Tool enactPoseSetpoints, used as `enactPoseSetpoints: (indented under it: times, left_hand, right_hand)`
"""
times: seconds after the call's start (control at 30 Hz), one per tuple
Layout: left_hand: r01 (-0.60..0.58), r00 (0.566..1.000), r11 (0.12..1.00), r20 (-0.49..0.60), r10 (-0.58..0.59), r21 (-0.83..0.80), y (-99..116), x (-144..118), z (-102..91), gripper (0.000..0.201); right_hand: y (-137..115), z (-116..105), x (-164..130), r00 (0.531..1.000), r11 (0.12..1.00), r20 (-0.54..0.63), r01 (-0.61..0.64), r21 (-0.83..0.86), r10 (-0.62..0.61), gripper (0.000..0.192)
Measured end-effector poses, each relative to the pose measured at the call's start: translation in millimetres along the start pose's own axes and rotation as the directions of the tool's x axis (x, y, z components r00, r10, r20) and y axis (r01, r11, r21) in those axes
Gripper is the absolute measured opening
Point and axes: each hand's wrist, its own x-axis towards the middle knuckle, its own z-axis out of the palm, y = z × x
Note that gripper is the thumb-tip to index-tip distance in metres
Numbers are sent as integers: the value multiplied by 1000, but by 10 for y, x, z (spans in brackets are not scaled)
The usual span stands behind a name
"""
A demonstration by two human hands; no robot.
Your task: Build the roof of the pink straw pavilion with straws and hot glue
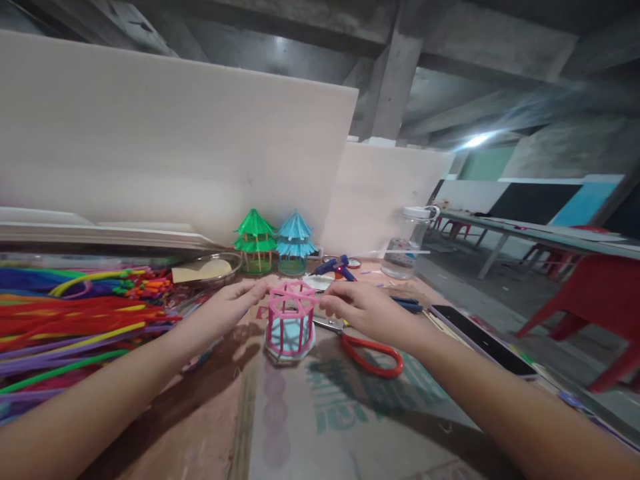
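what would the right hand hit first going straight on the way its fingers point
Probably the pink frame, near its top; whether the right hand touches it now is unclear.

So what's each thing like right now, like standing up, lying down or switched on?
Pink frame: upright, no roof
Green pagoda: upright, roofed
Blue pagoda: upright, roofed
Scissors: lying down, partly hidden
Glue gun: red light showing
Bottle: upright, lid on
Phone: lying flat, dark
Pipe cleaners: heaped

You can pass across the board [300,433] at bottom centre; the pink cage [287,335] and scissors [346,341] block mid-frame.
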Motion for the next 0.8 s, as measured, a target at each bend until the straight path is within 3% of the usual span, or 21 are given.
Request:
enactPoseSetpoints:
  times: [0.13,0.33,0.63,0.8]
  left_hand:
    - [-16,999,1000,49,15,13,104,-45,9,71]
    - [-33,996,982,92,16,188,201,-96,-18,44]
    - [-95,985,958,166,50,272,312,-161,-42,49]
    - [-62,963,961,269,-13,270,297,-192,-4,46]
  right_hand:
    - [-5,40,-12,1000,996,17,-3,92,2,27]
    - [-89,23,-73,999,992,43,15,124,-21,22]
    - [-169,-13,-127,992,994,116,26,110,-38,26]
    - [-160,-23,-136,991,995,122,43,93,-54,25]
